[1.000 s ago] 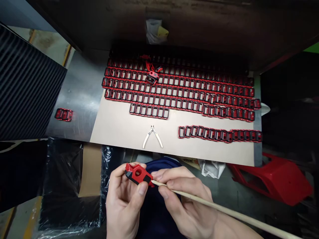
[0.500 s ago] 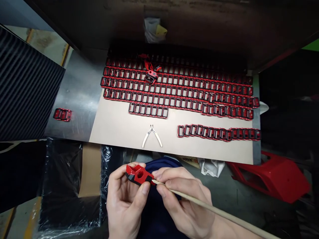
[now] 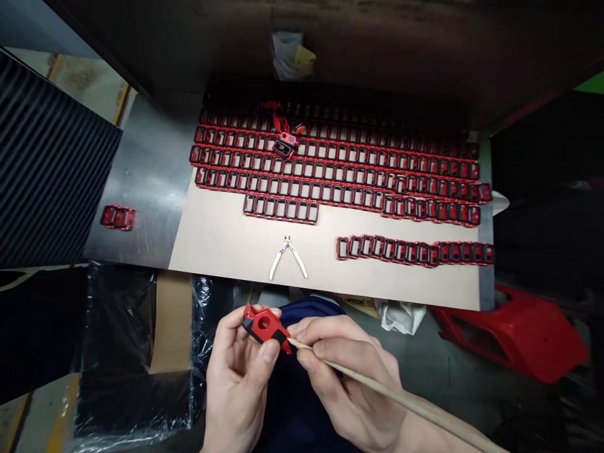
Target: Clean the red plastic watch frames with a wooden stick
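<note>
In my left hand I pinch a small red and black plastic part with a round hole through its face, held in front of my body. My right hand grips a long thin wooden stick like a pen. The stick's pointed tip touches the right end of the part, at the edge between red and black. Beyond my hands, a pair of side cutters with pale handles lies spread on the table. Several rows of red and black frame-shaped parts stretch across the table behind them.
A shorter row of parts lies at the table's right front. A few parts sit apart on the metal surface at left. A box lined with dark plastic stands below left. A large red shell is at lower right.
My left hand has turned the part slightly, so its right end tilts lower and its face shows more. The stick's tip stays against that end. The things on the table have not moved.
</note>
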`<state>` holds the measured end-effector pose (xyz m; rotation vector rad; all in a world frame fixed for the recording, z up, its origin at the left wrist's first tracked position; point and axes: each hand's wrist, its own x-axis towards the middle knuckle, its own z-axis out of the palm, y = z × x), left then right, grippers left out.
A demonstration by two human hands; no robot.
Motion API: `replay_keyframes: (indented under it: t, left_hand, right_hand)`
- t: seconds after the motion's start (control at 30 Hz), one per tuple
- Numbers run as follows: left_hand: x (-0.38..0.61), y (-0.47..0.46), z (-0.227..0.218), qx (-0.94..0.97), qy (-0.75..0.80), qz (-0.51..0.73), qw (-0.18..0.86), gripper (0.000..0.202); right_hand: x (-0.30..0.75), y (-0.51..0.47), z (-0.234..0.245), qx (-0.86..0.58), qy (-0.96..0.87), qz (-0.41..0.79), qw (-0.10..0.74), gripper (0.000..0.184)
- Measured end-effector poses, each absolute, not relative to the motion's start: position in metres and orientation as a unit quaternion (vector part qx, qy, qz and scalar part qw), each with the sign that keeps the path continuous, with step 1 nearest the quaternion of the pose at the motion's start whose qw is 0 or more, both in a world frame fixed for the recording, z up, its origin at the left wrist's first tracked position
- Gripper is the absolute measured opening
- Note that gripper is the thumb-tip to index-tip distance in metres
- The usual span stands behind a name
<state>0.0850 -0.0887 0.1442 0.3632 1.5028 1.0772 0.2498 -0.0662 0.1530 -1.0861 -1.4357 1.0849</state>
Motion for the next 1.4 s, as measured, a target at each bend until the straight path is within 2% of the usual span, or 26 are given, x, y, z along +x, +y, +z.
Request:
replay_keyframes:
  t: [0.37,0.6,0.87,1.17,1.4]
  left_hand:
    - [0.084,-0.085,0.14,0.176,0.646,0.449,0.592,0.04]
    - [0.086,-0.081,0.142,0.146,0.64,0.444,0.61,0.042]
    - [0.087,-0.082,0.142,0.16,0.641,0.442,0.607,0.039]
    - [0.089,-0.08,0.142,0.15,0.643,0.439,0.609,0.043]
    - [0.091,-0.078,0.141,0.176,0.637,0.444,0.606,0.037]
  right_hand:
    - [0.252,-0.058,0.148,-0.432,-0.639,0.407,0.49,0.03]
    - [0.254,-0.059,0.15,-0.435,-0.62,0.433,0.489,0.031]
    - [0.254,-0.054,0.148,-0.441,-0.656,0.391,0.473,0.02]
    - [0.255,-0.055,0.149,-0.431,-0.627,0.428,0.488,0.031]
    - [0.258,-0.051,0.144,-0.428,-0.656,0.398,0.477,0.022]
